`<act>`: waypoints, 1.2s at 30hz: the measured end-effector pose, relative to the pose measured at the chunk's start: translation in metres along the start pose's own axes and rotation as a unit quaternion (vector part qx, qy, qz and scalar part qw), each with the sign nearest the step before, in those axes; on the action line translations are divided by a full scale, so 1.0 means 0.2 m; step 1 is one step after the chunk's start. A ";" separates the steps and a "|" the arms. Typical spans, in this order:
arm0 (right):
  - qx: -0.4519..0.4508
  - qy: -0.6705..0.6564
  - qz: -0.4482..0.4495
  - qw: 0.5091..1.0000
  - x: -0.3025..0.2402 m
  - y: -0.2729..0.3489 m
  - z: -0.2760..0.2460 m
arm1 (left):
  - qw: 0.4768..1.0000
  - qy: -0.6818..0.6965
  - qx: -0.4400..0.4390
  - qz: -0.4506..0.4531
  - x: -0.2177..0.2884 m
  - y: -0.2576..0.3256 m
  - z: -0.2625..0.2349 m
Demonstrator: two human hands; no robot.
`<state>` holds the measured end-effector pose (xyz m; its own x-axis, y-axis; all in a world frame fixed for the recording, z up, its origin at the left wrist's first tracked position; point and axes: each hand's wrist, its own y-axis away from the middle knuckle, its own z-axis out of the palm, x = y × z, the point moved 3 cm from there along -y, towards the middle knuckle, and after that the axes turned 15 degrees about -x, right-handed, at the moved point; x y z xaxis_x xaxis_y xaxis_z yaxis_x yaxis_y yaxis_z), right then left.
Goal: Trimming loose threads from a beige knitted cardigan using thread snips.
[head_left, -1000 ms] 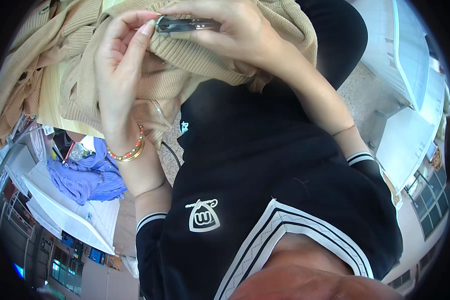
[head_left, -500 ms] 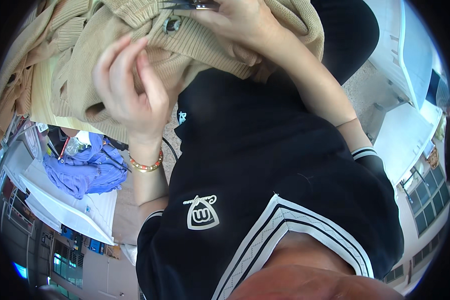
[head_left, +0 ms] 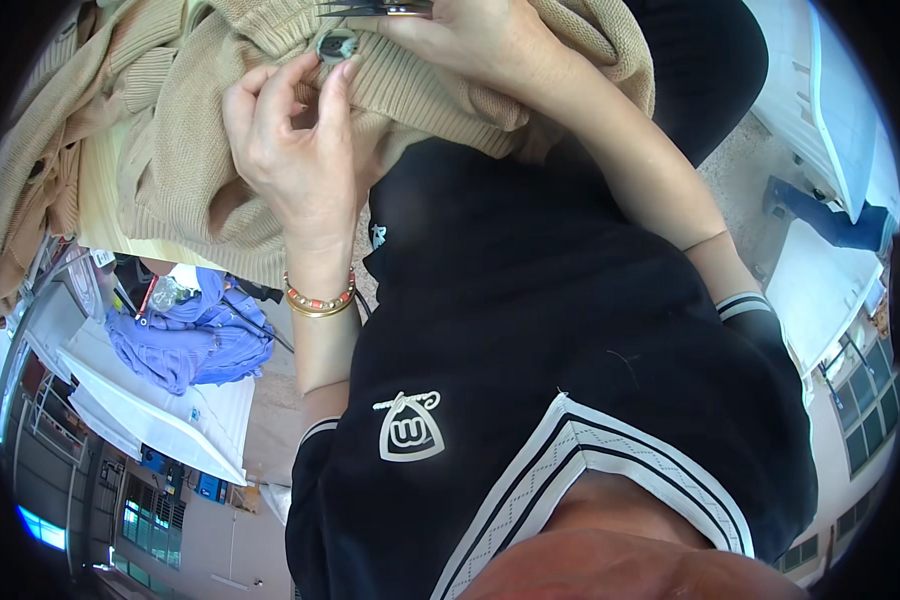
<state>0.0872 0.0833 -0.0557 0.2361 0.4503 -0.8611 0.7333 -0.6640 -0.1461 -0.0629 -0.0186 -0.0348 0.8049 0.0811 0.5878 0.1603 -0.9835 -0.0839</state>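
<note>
A tan knitted cardigan [head_left: 410,95] with ribbed bands lies across my lap and the table edge at the top. On its band sits a round button [head_left: 336,46], dark with a pale greenish rim. My left hand [head_left: 295,140] grips the button's near edge between thumb and fingertips; a beaded bracelet is on that wrist. My right hand [head_left: 485,45] rests on the knit at the upper right, closed around a small pair of scissors [head_left: 380,9]. Their dark, pointed blades reach left, just above the button. The picture's top edge cuts off part of that hand.
To the left, a purple-blue cloth heap [head_left: 185,335] lies in a white bin [head_left: 155,415]. A pale wooden tabletop [head_left: 105,200] shows under the cardigan. White panels [head_left: 820,285] stand at the right, where someone's blue-clad leg [head_left: 835,215] shows.
My left hand has moved up and right to the button, its fingers closing on the edge. My right hand keeps the scissors in nearly the same place. A blue-clad leg has appeared at the right.
</note>
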 end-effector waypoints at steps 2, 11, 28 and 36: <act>-0.011 0.000 0.015 1.000 0.00 0.00 0.00 | 0.999 0.043 0.018 -0.012 -0.01 0.00 0.02; -0.036 -0.045 0.018 0.998 0.00 0.00 -0.02 | 0.997 -0.053 0.011 0.060 -0.06 -0.01 0.01; 0.011 -0.007 -0.104 0.994 -0.05 0.08 0.00 | 0.992 -0.022 0.008 0.123 -0.07 -0.02 -0.03; -0.018 -0.020 -0.091 0.996 -0.01 0.07 0.05 | 0.986 0.068 -0.002 0.153 -0.05 -0.03 -0.02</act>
<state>0.0905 0.0680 -0.0607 0.0733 0.5366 -0.8406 0.7844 -0.5516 -0.2837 -0.0742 -0.0151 -0.0362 0.7310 -0.2412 0.6383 -0.0797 -0.9592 -0.2711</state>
